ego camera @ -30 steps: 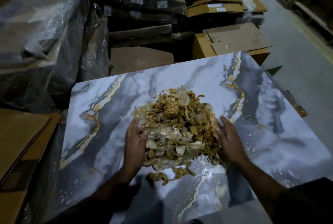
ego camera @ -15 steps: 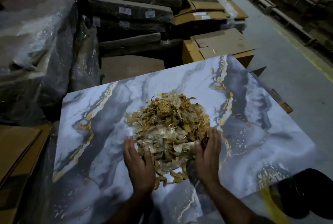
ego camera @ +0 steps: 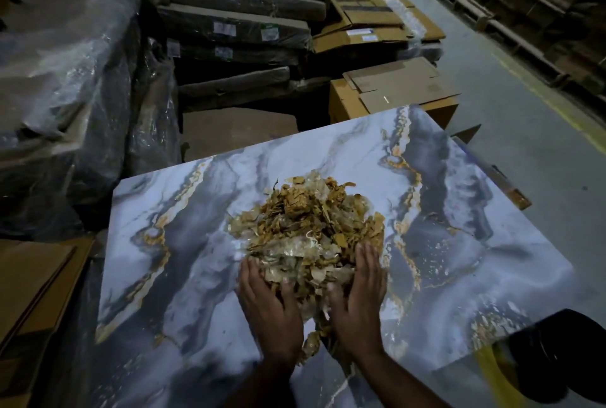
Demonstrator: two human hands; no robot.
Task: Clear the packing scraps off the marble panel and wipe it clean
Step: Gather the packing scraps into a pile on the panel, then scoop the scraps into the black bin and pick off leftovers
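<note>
Warehouse/storage hall: stacked flat packages w/ labels [ego camera: 239, 27] in plastic wrap, flattened cardboard boxes [ego camera: 370, 17] piled up, shrink-wrapped bulk goods [ego camera: 65, 79] at left, bare concrete floor [ego camera: 524, 132] w/ painted yellow aisle line [ego camera: 557, 112], racking along far right.

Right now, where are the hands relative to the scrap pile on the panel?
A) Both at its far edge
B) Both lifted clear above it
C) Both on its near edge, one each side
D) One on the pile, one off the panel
C: the left hand and right hand lie with straight fingers against the near edge of the scrap pile, which sits on the panel.
</note>
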